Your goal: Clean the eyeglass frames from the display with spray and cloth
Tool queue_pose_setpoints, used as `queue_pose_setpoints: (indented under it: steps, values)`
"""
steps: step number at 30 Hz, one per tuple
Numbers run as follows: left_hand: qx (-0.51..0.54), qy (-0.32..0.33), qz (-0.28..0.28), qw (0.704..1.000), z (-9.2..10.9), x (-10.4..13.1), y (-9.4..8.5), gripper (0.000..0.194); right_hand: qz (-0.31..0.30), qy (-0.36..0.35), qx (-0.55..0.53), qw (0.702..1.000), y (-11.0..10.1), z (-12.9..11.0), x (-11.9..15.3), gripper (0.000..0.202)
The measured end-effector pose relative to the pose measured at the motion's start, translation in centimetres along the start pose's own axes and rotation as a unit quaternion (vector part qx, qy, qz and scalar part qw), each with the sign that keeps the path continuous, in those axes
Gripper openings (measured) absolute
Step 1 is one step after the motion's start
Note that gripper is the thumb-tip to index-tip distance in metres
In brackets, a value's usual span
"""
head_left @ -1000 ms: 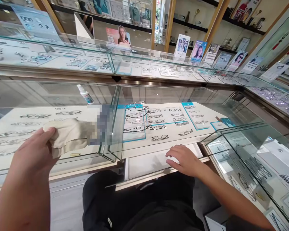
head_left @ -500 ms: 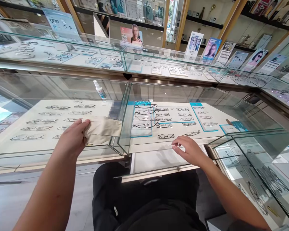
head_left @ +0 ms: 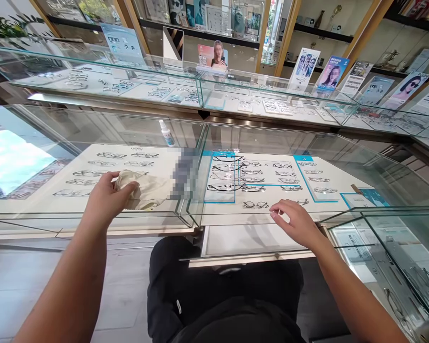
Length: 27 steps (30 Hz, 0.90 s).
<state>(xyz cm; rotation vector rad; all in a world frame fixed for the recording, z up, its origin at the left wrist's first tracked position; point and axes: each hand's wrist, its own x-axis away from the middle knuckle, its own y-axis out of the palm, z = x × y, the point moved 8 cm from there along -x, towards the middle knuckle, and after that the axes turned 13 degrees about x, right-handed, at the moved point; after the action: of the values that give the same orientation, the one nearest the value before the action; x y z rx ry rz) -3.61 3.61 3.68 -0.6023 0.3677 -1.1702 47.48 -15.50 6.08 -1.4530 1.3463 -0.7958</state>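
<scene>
I am remotely logging: left hand (head_left: 107,196), clamping one cream fabric cloth (head_left: 150,187) near the front right corner of the clear glass display case (head_left: 160,218); white plastic spray bottle (head_left: 167,134), standing toward the back edge; right hand (head_left: 296,221), thumb and fingers standing apart.

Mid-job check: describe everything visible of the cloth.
The cloth is cream-coloured, looks like thin, soft fabric, and is creased, with what seems a zigzag lower edge. The left hand grips its left end between thumb and fingers; the rest spreads rightward over the left glass counter. Pixelation hides its right end; contact with the glass is unclear.
</scene>
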Motion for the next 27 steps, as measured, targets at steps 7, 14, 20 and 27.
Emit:
queue_pose_setpoints:
  steps: [7, 14, 20, 27]
  values:
    - [-0.115, 0.099, 0.058, 0.987, 3.5, 2.7, -0.5, 0.069, -0.048, -0.048, 0.048, 0.997, 0.2, -2.2, 1.4, 0.018]
    - [-0.153, 0.197, -0.036, 0.968, 4.7, 5.1, 2.2, 0.055, -0.063, -0.053, 0.148, 0.985, 2.4, -2.1, 6.0, 0.052]
    - [-0.126, 0.19, -0.055, 0.972, 6.6, 3.1, 3.1, 0.051, 0.014, -0.021, 0.23, 0.973, 3.3, 0.4, 6.3, 0.074]
    - [0.098, 0.113, -0.071, 0.986, 9.5, -6.8, 7.4, 0.079, 0.101, 0.042, 0.276, 0.955, 3.5, 3.5, 4.0, 0.109]
